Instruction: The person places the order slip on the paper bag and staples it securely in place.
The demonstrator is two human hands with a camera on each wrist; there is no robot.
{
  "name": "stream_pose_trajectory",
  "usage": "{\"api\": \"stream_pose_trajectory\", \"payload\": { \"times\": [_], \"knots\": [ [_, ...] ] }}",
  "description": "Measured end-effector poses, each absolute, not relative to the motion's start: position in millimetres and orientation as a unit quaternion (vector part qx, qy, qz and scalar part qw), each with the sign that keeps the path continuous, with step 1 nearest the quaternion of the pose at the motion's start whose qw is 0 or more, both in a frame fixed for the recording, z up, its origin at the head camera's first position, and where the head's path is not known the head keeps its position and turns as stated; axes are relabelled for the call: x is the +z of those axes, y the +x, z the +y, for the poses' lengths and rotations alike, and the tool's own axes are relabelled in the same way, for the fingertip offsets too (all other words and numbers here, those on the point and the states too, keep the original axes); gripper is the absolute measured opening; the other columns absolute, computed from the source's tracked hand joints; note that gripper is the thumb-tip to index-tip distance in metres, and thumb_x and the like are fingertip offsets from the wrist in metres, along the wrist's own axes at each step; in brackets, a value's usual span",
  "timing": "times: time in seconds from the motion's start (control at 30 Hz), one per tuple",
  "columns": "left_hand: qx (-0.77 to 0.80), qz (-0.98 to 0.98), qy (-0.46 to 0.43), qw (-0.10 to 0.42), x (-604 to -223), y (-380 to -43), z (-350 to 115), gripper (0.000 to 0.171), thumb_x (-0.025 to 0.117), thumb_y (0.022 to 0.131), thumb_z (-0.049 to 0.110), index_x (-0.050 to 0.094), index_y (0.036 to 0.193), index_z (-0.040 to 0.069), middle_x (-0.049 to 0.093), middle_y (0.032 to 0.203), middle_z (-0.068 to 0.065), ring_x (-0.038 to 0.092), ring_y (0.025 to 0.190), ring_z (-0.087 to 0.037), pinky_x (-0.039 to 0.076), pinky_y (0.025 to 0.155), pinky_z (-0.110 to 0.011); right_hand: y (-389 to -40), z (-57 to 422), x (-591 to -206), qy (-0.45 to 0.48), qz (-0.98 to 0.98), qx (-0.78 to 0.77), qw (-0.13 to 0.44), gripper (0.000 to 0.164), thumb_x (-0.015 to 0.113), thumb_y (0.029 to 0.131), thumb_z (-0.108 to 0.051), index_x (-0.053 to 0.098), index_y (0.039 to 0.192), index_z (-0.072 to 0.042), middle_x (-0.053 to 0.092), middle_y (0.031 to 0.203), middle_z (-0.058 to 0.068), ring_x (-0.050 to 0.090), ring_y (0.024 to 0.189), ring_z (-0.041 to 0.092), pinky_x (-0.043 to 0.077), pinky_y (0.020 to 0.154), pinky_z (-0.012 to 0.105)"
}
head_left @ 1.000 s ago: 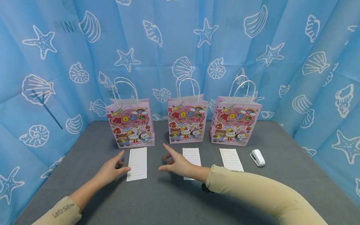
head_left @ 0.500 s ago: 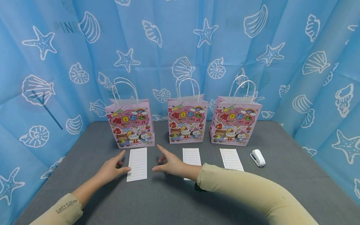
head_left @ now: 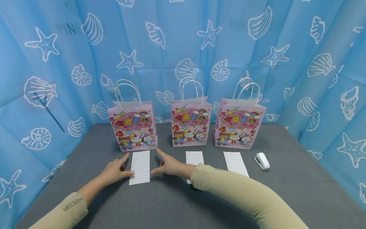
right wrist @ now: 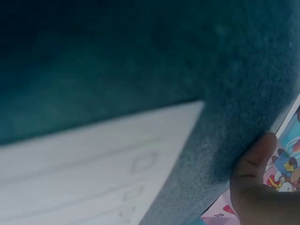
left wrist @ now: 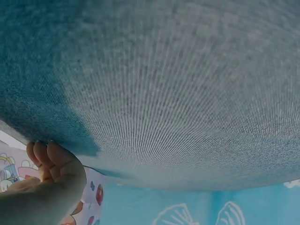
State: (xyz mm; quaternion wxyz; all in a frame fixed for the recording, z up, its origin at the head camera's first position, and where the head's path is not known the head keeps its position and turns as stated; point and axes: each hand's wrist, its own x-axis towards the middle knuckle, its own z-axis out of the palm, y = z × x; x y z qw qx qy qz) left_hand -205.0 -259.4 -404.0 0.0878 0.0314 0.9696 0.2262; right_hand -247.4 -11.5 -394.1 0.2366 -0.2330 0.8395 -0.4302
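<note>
A lined paper slip (head_left: 141, 165) lies on the grey table in front of the left pink gift bag (head_left: 132, 127). At its left edge is my left hand (head_left: 114, 171), thumb tip over the paper and index finger stretched toward the bag. Just off the slip's right edge hovers my right hand (head_left: 168, 163), thumb and index finger spread apart. Neither hand grips anything. A second lined slip (head_left: 195, 158) is partly covered by my right forearm; its checkbox corner shows large in the right wrist view. The third slip (head_left: 235, 162) lies farther right, its lower end near my sleeve.
Two more pink gift bags, the middle one (head_left: 191, 124) and the right one (head_left: 239, 125), stand upright at the back with handles raised. A white stapler (head_left: 261, 161) lies at the right. A blue shell-patterned curtain (head_left: 183, 41) hangs behind the table (head_left: 171, 210).
My right hand has moved left, from above the middle slip to beside the left slip. My left hand has barely shifted. Bags, slips and stapler have stayed put.
</note>
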Motion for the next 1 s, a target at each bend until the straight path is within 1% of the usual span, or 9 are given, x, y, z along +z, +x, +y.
{"api": "stream_pose_trajectory", "payload": {
  "times": [0.1, 0.17, 0.3, 0.37, 0.43, 0.53, 0.63, 0.8, 1.0],
  "knots": [
    [0.225, 0.969, 0.034, 0.092, -403.0, -206.4, -259.2, 0.098, 0.074, 0.083, 0.046, 0.023, 0.15, -0.006, 0.057, 0.106, -0.022, 0.054, 0.099, -0.04, 0.044, 0.083, -0.058, -249.3, -15.1, -393.2, -0.24, 0.855, -0.396, 0.236, 0.097, 0.078, 0.084, -0.025, 0.015, 0.157, -0.017, 0.06, 0.116, 0.012, 0.057, 0.088, 0.017, 0.047, 0.075, 0.034],
    [0.225, 0.969, 0.036, 0.094, -402.1, -206.7, -258.7, 0.098, 0.074, 0.084, 0.045, 0.023, 0.15, -0.006, 0.057, 0.105, -0.022, 0.054, 0.099, -0.04, 0.044, 0.083, -0.057, -250.7, -17.6, -393.4, -0.246, 0.865, -0.371, 0.233, 0.097, 0.078, 0.084, -0.028, 0.015, 0.157, -0.018, 0.054, 0.133, 0.014, 0.059, 0.1, 0.022, 0.048, 0.085, 0.038],
    [0.218, 0.97, 0.049, 0.094, -402.8, -207.7, -257.9, 0.098, 0.074, 0.083, 0.045, 0.024, 0.149, -0.007, 0.056, 0.102, -0.021, 0.055, 0.093, -0.037, 0.044, 0.08, -0.055, -254.5, -23.5, -396.1, -0.263, 0.887, -0.31, 0.219, 0.096, 0.076, 0.084, -0.038, 0.016, 0.157, -0.019, 0.035, 0.154, 0.01, 0.046, 0.13, 0.028, 0.039, 0.104, 0.043],
    [0.215, 0.971, 0.054, 0.093, -403.7, -208.1, -257.4, 0.098, 0.074, 0.083, 0.046, 0.024, 0.149, -0.007, 0.056, 0.1, -0.02, 0.054, 0.089, -0.033, 0.045, 0.077, -0.053, -256.5, -27.1, -397.7, -0.264, 0.895, -0.286, 0.216, 0.096, 0.075, 0.084, -0.041, 0.017, 0.157, -0.021, 0.034, 0.154, 0.009, 0.039, 0.136, 0.028, 0.035, 0.107, 0.044],
    [0.214, 0.971, 0.055, 0.094, -404.7, -208.7, -257.0, 0.099, 0.074, 0.083, 0.046, 0.025, 0.149, -0.007, 0.055, 0.098, -0.018, 0.053, 0.086, -0.03, 0.045, 0.076, -0.051, -257.8, -30.6, -399.0, -0.262, 0.902, -0.268, 0.213, 0.095, 0.075, 0.084, -0.043, 0.018, 0.157, -0.022, 0.035, 0.154, 0.009, 0.039, 0.136, 0.028, 0.037, 0.106, 0.044],
    [0.216, 0.97, 0.052, 0.098, -405.2, -209.4, -256.1, 0.099, 0.074, 0.082, 0.047, 0.025, 0.149, -0.007, 0.054, 0.097, -0.017, 0.053, 0.085, -0.028, 0.045, 0.076, -0.05, -258.6, -35.7, -400.5, -0.247, 0.912, -0.247, 0.216, 0.092, 0.075, 0.083, -0.045, 0.021, 0.156, -0.027, 0.039, 0.151, 0.009, 0.049, 0.127, 0.026, 0.047, 0.092, 0.041],
    [0.216, 0.97, 0.052, 0.102, -404.6, -210.2, -255.2, 0.098, 0.074, 0.083, 0.047, 0.026, 0.148, -0.009, 0.054, 0.097, -0.017, 0.053, 0.085, -0.028, 0.045, 0.076, -0.05, -257.7, -40.4, -400.6, -0.237, 0.924, -0.213, 0.21, 0.09, 0.074, 0.082, -0.048, 0.025, 0.155, -0.029, 0.043, 0.149, 0.007, 0.052, 0.123, 0.025, 0.049, 0.085, 0.04],
    [0.209, 0.971, 0.047, 0.104, -404.0, -211.8, -254.0, 0.095, 0.075, 0.083, 0.046, 0.031, 0.145, -0.011, 0.053, 0.094, -0.015, 0.05, 0.081, -0.025, 0.045, 0.072, -0.046, -256.9, -47.1, -400.5, -0.235, 0.937, -0.173, 0.194, 0.084, 0.074, 0.082, -0.05, 0.033, 0.152, -0.029, 0.046, 0.147, 0.003, 0.045, 0.132, 0.026, 0.042, 0.1, 0.045],
    [0.19, 0.976, 0.034, 0.102, -405.2, -214.1, -252.5, 0.09, 0.075, 0.082, 0.046, 0.038, 0.141, -0.012, 0.055, 0.096, -0.017, 0.05, 0.083, -0.026, 0.046, 0.075, -0.047, -255.9, -51.5, -399.3, -0.232, 0.943, -0.147, 0.186, 0.077, 0.074, 0.082, -0.051, 0.042, 0.148, -0.029, 0.048, 0.146, 0.001, 0.045, 0.132, 0.025, 0.041, 0.101, 0.045]
  ]
}}
